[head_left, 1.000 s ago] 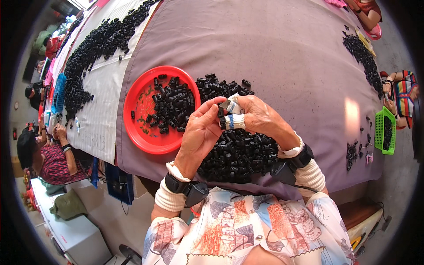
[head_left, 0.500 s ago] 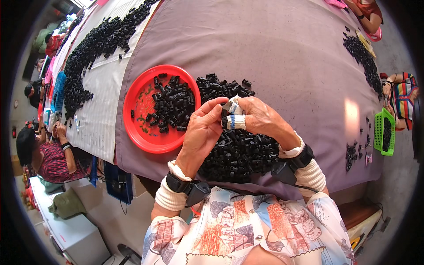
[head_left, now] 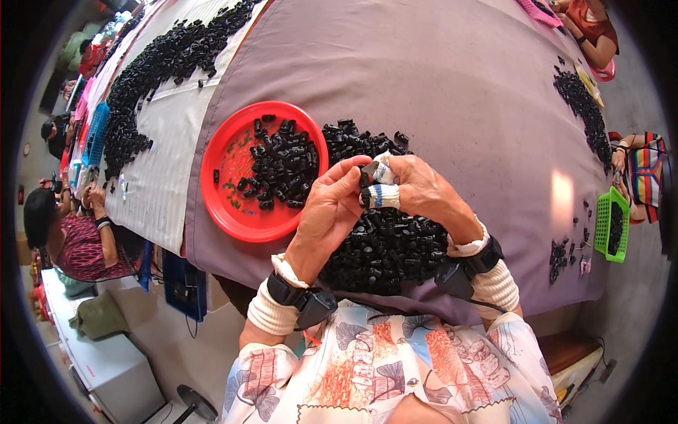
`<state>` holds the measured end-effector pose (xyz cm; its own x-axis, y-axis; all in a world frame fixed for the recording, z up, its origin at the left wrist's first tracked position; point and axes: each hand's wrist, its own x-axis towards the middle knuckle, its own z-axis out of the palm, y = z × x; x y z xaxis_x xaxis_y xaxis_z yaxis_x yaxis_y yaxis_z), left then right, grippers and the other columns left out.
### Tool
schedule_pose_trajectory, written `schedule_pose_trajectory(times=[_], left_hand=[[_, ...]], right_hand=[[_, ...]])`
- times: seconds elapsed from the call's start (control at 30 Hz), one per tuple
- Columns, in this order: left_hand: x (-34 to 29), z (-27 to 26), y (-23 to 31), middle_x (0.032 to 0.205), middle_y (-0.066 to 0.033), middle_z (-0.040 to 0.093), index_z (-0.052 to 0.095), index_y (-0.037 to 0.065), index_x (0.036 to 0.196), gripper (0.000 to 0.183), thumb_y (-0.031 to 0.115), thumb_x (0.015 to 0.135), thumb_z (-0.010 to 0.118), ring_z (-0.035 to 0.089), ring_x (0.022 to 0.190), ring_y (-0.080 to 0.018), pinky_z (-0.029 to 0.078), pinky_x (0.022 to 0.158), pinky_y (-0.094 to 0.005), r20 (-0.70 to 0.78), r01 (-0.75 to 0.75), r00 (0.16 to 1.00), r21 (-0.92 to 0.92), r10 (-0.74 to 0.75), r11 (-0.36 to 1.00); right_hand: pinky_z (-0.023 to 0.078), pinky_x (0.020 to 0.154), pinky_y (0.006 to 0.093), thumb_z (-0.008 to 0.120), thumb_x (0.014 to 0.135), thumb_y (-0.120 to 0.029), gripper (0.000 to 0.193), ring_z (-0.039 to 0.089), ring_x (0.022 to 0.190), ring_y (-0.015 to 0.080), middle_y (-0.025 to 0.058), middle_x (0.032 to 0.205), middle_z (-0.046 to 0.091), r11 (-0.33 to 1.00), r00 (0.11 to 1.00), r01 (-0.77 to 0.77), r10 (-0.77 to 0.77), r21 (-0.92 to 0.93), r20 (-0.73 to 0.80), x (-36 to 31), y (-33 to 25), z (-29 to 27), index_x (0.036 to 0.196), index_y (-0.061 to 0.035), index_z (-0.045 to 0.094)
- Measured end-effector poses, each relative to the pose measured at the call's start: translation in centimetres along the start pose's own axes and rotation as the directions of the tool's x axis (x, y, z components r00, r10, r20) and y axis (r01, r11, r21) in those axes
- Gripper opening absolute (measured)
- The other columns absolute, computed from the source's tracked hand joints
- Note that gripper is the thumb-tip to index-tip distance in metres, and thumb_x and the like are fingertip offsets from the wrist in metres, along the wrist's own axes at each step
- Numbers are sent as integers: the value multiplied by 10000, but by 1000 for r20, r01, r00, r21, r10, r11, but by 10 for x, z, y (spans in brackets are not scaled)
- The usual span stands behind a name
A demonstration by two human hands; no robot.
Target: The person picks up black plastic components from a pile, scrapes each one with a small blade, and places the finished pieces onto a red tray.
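Observation:
Both my hands meet above a pile of small black plastic parts (head_left: 388, 251) on the cloth-covered table. With thumb and fingers, my left hand (head_left: 330, 205) pinches one small black plastic part (head_left: 364, 181), mostly hidden by the fingers. White, blue-striped cloth covers wrap the thumb and a finger of my right hand (head_left: 420, 182). Those fingers close on a flat grey piece that looks like a small blade (head_left: 370, 168), held against the part. Left of my hands, a round red tray (head_left: 224, 145) holds many similar black parts.
A long heap of black parts (head_left: 134, 88) lies on a white cloth at the left, where a co-worker (head_left: 92, 244) sits. At the right edge are a green basket (head_left: 602, 225), another heap (head_left: 583, 106) and more people. A blue crate (head_left: 185, 290) stands below the table's left edge.
The view has shifted slightly, so the tray and hands appear a little farther right. Both hands keep their hold; the fingers have barely moved.

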<state>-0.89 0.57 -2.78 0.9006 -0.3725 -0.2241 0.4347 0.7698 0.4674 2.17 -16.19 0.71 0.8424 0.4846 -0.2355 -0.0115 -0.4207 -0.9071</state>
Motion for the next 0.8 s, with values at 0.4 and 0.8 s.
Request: schedule_pose_trajectory(times=[0.4,0.8], left_hand=[[0,2,0,980,-73,617,551,-1,1089,225,117,901,510,592,866,-125,480,795,-275,-56,-16,998,24,18,1000],[-1,3,0,969,-63,620,554,4,1096,229,121,906,501,591,857,-115,483,780,-265,-46,-13,999,29,14,999]], right_hand=[[382,495,296,633,728,-239,255,439,539,116,22,594,487,984,987,163,-164,-66,2,7,14,3,740,-18,507],[410,552,373,646,731,-252,283,527,580,274,147,631,552,993,995,98,-99,-71,-3,4,7,2,769,4,532]])
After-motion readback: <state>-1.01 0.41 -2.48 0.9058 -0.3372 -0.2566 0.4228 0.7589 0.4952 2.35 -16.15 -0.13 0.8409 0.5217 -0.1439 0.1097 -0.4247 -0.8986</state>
